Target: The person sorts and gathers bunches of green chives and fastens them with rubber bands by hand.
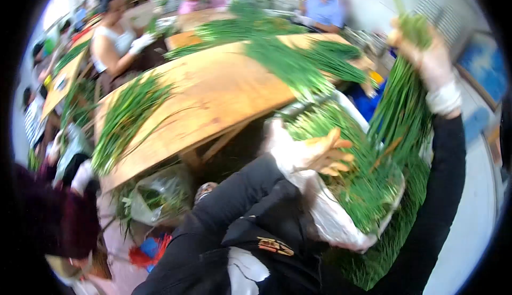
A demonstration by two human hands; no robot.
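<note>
My right hand [429, 60], in a pale glove, is raised at the upper right and closed around a bunch of long green stalks that look like chives [400, 100]. The pale ends stick up above the fist, and the green length hangs down. My left hand [320, 154], gloved with orange-tinted fingers, is stretched out flat and holds nothing. It hovers over a heap of loose chives [368, 194] in a white plastic-lined container [336, 217] in front of me. Motion blurs both hands slightly.
A wooden table [213, 98] stands ahead, with a chive pile [130, 114] on its left and more bundles [288, 63] along its far side. Several people sit around it. A clear plastic bag [160, 194] lies below the table. More greens [384, 247] lie beside the container.
</note>
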